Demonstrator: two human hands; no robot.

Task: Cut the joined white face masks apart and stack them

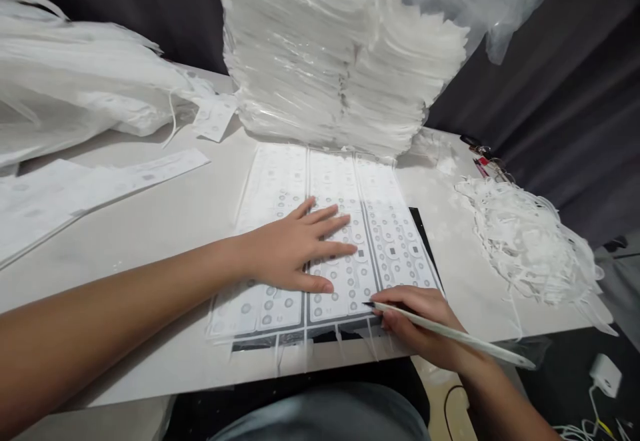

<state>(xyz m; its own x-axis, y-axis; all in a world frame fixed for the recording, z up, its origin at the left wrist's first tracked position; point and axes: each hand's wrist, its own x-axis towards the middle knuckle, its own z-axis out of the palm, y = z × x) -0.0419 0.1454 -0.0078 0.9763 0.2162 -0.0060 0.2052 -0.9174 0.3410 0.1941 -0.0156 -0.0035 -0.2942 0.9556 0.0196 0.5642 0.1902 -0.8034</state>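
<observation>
At far left, bulging white bundle (pixel 85 81) in filmy wrapping, at the back of a pale counter (pixel 195 208). In front of it, long printed white strips (pixel 55 194) stretching toward the middle; just to the right of the bundle, a small printed card (pixel 216 116). Flat on a printed white sheet (pixel 383 228), the left hand (pixel 293 248), with fingers spread wide and nothing in grip. Below that sheet, in mid-counter with rows of small circles and dark dividing bands, a black board (pixel 355 330), in view only along the near and right edges. Right behind the sheet, tall stack of white layers (pixel 340 61) in clear plastic. At the sheet's near right corner, the right hand (pixel 423 304), with fingers closed around a slim white-handled tool (pixel 465 337); dark pointed tip at the sheet's printed surface, handle slanting away to the right. Farther right, well apart from the sheet, tangled heap of white strips (pixel 535 241); last, below counter level, white adapter (pixel 606 376) with cable.
</observation>
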